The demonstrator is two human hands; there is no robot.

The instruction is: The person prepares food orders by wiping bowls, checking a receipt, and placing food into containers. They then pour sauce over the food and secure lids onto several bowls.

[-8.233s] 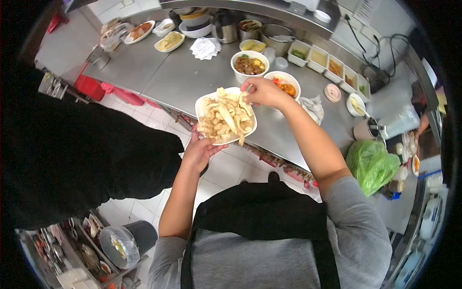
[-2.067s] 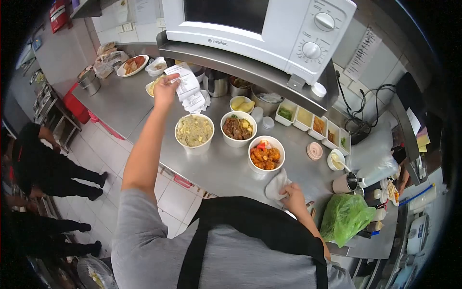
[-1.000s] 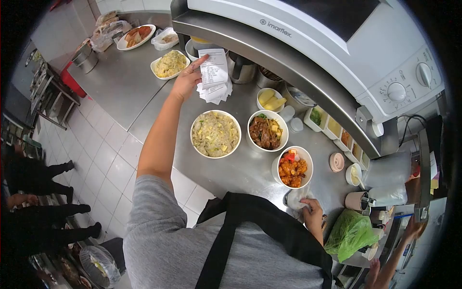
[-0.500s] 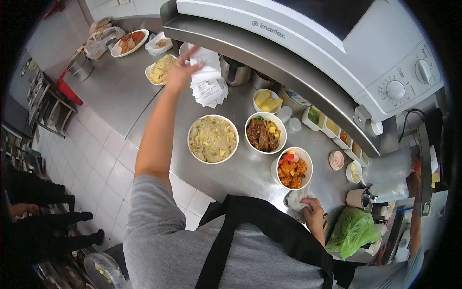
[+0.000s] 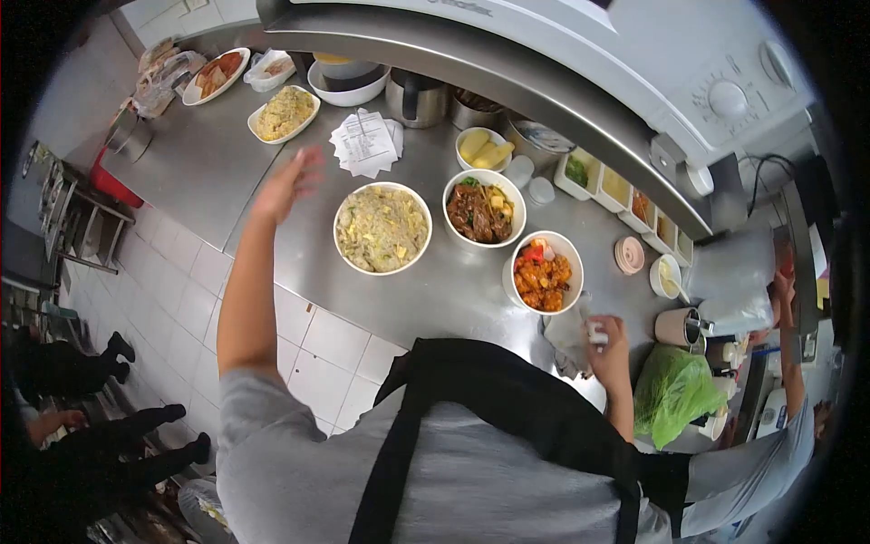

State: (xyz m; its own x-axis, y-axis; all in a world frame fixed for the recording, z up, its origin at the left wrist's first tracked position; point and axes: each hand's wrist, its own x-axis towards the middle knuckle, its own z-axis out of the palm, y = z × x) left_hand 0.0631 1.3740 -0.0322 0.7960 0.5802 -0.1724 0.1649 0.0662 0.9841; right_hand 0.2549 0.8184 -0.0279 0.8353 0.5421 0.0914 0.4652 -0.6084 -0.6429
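My left hand [image 5: 290, 186] is over the steel counter, left of the receipts [image 5: 364, 143], fingers stretched and slightly blurred, holding nothing I can see. Nearby are an oval plate of fried rice [image 5: 284, 115] and a round bowl of fried rice [image 5: 382, 228]. My right hand [image 5: 611, 349] is closed near the front edge, with a small white thing in the fingers that I cannot make out. A pale crumpled cloth or bag [image 5: 567, 338] lies beside it. Bowls of saucy orange-red pieces [image 5: 544, 275] and of dark meat with yellow cubes [image 5: 482, 211] stand between the hands.
A microwave [image 5: 634, 63] sits on a steel shelf [image 5: 507, 77] above the counter. Topping containers [image 5: 616, 189] line the right back. A green plastic bag [image 5: 678, 394] stands at right. Another person's arm [image 5: 790, 354] shows far right; dark-clothed legs [image 5: 109, 449] are at lower left.
My left hand has drawn back from the receipts toward me; the paper it lifted now lies lower. My right hand has risen off the pale cloth or bag with a white thing. The view has shifted.
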